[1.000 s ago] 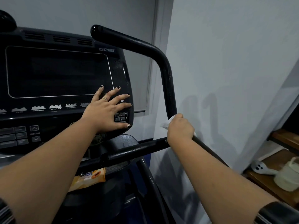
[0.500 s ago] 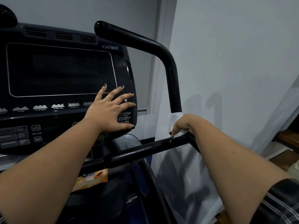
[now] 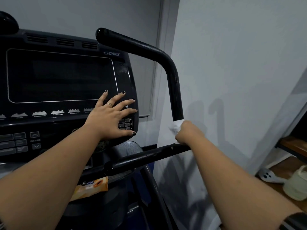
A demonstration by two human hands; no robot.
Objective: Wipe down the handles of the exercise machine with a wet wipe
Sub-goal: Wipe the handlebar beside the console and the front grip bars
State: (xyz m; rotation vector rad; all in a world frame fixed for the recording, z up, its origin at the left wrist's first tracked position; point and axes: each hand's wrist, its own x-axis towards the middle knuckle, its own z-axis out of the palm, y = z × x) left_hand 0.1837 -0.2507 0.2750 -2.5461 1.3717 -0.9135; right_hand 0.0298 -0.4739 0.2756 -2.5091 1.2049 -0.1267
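A wooden shelf at the lower right carries a cream bundle of cord with a small pale grey figure lying just beside it.

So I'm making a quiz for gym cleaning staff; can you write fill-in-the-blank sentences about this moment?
1. The right hand presses a crumpled white wet wipe against the black curved metal ____.
2. The left hand lies flat with fingers ____ on the dark console panel.
3. The orange wipes packet lies ____ the console.

Missing words: handle; spread; below
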